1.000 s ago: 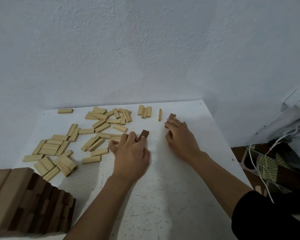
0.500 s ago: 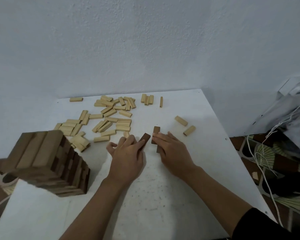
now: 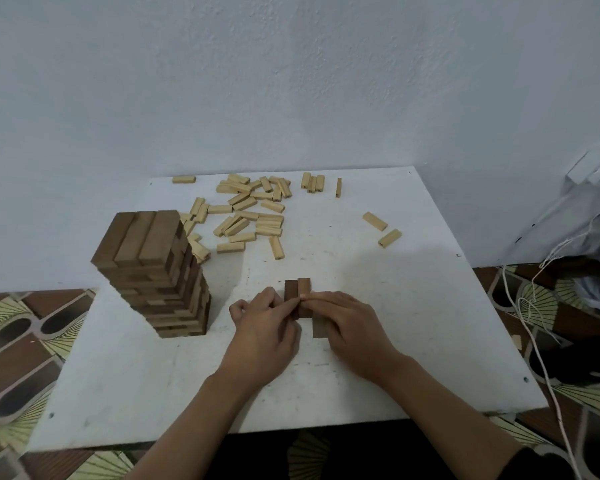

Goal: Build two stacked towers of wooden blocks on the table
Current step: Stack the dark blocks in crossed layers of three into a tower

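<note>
Plain white square tabletop [image 3: 430, 341], stacked tower of mid and dark brown wooden blocks [image 3: 153, 271], 3 dark brown rectangular wooden blocks [image 3: 303, 287], small pale yellow wooden blocks [image 3: 250, 216], pale blue-grey wall [image 3: 291, 81], brown floor tiles with yellow-green fan pattern [image 3: 14, 341]

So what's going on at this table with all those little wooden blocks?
A person is building block towers with bare hands. One tall tower of dark wood already stands on the left of the white table. In the middle, the left hand grips and the right hand presses flat on a few dark blocks lying side by side, probably the base of a second tower. Many pale blocks lie scattered at the far side.
</note>
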Tool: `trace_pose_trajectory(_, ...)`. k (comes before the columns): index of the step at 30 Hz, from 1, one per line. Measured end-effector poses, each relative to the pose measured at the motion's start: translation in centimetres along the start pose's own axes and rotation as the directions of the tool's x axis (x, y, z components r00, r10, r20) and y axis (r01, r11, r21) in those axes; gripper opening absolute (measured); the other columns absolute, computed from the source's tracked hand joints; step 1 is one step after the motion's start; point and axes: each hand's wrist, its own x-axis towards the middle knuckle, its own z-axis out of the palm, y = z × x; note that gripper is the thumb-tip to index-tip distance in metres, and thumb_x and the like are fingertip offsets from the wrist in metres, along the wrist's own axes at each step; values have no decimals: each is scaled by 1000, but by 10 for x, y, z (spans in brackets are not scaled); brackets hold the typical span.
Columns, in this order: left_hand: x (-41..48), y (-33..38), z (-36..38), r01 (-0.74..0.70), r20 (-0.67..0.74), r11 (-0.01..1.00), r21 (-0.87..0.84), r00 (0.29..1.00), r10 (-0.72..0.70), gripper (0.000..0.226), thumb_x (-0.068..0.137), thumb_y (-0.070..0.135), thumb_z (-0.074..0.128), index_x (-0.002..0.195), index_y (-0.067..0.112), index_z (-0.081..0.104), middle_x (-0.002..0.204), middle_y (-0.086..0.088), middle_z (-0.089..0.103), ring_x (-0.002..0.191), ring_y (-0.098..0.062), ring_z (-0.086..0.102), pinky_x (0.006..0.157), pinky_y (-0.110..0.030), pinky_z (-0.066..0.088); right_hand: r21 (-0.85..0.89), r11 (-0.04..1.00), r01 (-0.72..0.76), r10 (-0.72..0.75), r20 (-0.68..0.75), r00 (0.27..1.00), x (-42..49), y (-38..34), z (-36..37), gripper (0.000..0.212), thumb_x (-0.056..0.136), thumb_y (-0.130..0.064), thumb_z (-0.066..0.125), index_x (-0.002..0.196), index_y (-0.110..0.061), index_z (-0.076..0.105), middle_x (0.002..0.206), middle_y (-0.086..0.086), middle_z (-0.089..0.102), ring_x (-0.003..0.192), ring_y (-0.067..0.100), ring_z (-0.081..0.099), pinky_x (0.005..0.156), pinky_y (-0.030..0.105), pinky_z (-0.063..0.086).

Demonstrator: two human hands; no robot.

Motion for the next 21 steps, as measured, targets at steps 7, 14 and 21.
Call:
trace_pose_trajectory(7,0,-12,-9,63,-51,989,-135,996,-70,44,94,32,56,137,34,52,124,14,47,117,-7,48,100,-47,37,374,919,-127,164,-68,984,0,-14,-16,35,94,-20,54,127,-14,67,128,-10,65,121,5,58,98,22,51)
trace_pose_trajectory(14,16,-22,-9,-4,251,1000,-12,968,7,97,82,63,60,160,36,9,156,20,23,142,-7,14,106,-40,20,137,973,-185,152,221,963,1,1,-30,75,80,-36,79,147,-27,47,143,-21,37,134,0,38,108,24,39)
trace_pose_trajectory(21,16,-30,-14,35,220,987,-154,975,-1,82,88,49,68,156,39,24,139,19,44,135,-4,27,105,-39,25,-16,980,-200,194,324,926,21,10,-32,78,79,-47,81,147,-28,49,144,-17,45,124,2,41,103,23,36)
